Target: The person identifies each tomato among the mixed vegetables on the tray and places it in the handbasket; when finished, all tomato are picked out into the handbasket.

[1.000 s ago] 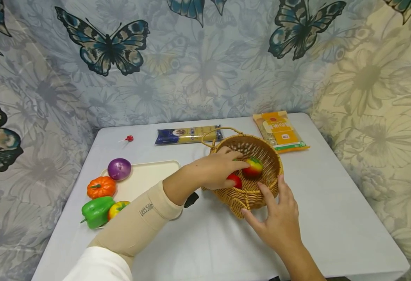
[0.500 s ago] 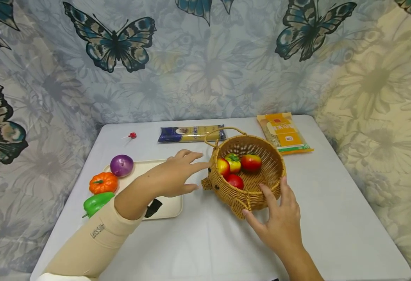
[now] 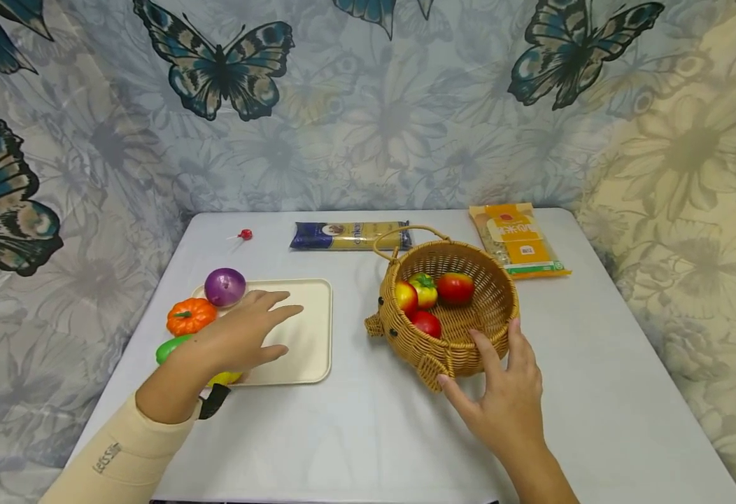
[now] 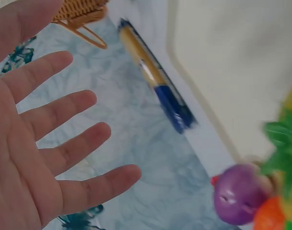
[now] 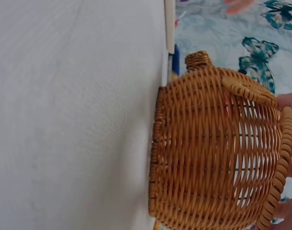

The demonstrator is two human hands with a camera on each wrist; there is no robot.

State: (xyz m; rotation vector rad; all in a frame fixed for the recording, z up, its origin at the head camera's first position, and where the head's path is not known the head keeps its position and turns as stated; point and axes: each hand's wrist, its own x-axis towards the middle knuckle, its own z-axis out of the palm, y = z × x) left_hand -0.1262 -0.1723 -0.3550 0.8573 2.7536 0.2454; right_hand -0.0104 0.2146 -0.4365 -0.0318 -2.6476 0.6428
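My left hand (image 3: pixel 248 332) hovers over the left part of a cream tray (image 3: pixel 308 350), fingers spread and nothing held. Around it are a round purple vegetable (image 3: pixel 224 287), an orange pumpkin (image 3: pixel 192 316), a green pepper (image 3: pixel 171 347) and a yellow vegetable (image 3: pixel 225 378), the last two partly hidden by the hand and wrist. My right hand (image 3: pixel 506 399) holds the near right rim of a wicker basket (image 3: pixel 406 353), thumb outside by its woven fin. Inside the basket sit two red-and-yellow fruits (image 3: pixel 456 288), a yellow-green pepper (image 3: pixel 425 290) and a red fruit (image 3: pixel 427 323).
A blue-and-gold pasta packet (image 3: pixel 349 236) lies behind the basket's handle. To its right is an orange bag of grain (image 3: pixel 519 241), and at the back left a small red lollipop (image 3: pixel 245 234). A butterfly-print cloth (image 3: pixel 368 140) hangs behind the white table (image 3: pixel 374 441).
My left hand has come out of the basket, leaving the fruits and pepper inside in view, and has moved left over the tray. My right hand stays at the basket's rim.
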